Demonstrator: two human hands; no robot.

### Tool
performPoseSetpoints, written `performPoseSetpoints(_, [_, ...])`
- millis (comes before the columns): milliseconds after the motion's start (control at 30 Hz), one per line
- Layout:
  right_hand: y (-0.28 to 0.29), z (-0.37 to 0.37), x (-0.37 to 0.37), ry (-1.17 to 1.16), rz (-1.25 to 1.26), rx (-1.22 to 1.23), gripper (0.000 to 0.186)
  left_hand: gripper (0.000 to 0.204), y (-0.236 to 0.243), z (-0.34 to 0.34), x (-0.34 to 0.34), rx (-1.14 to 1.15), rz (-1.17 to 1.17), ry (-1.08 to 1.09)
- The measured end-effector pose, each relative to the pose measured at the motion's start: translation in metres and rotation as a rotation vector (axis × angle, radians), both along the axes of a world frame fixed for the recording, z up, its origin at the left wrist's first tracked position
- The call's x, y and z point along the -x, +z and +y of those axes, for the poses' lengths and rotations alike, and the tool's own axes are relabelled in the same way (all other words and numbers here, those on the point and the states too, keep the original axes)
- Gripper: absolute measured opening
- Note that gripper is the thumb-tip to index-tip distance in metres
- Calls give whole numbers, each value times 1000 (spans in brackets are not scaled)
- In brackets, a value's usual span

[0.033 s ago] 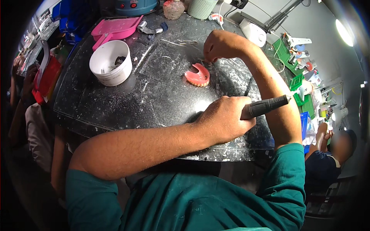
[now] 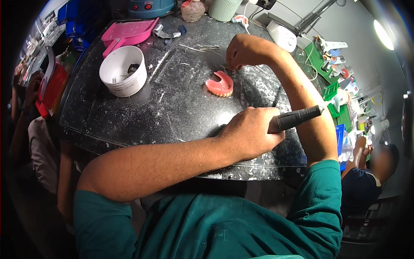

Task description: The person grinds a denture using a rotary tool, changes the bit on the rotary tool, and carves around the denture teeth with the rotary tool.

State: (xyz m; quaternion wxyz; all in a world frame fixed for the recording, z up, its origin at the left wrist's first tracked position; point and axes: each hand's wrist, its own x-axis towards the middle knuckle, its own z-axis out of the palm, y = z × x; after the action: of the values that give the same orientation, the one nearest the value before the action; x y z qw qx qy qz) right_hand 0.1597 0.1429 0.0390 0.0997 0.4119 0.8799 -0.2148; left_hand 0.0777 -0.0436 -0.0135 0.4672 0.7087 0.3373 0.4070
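My left hand (image 2: 252, 134) is closed around a black rotary handpiece (image 2: 297, 119). Its narrow metal tip points right, over my right forearm. My right hand (image 2: 248, 51) is bent down at the far side of the table with its fingers curled together. What those fingers hold, if anything, is hidden. Between the hands a pink denture (image 2: 221, 89) lies on the dark table (image 2: 142, 125), its teeth toward me, touched by neither hand. A few thin metal pieces (image 2: 208, 47) lie left of my right hand.
At left stand a white tub (image 2: 128, 88) holding dark scraps and a pink dustpan (image 2: 129, 32). Behind are a blue machine (image 2: 151, 8), a jar (image 2: 192, 12) and a pale basket (image 2: 225, 10). Green bins (image 2: 331, 93) line the right; another person (image 2: 360, 187) sits beyond.
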Motion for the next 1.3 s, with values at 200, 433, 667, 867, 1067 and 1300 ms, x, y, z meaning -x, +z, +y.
performPoseSetpoints(200, [5, -23, -1, 1, -47, -194, 22, 19, 0, 0, 1, 8, -45, -1])
performPoseSetpoints(433, [8, -23, -59, -187, 389, -162, 14, 20, 2, 0, 1, -1, -17, 19])
performPoseSetpoints(667, [-7, -24, -45, 106, 264, -448, 19, 24, 5, 1, 1, 31, 2, 9])
performPoseSetpoints(867, [-2, -14, -32, 140, 141, -411, 17, 23, 5, 1, 1, 19, -9, 11])
performPoseSetpoints(1067, [7, -14, -37, 111, 45, -291, 19, 21, -1, 3, 2, 16, -20, 7])
performPoseSetpoints(1300, [6, -13, -31, 93, -5, -269, 21, 22, 1, 5, 2, -7, -9, 13])
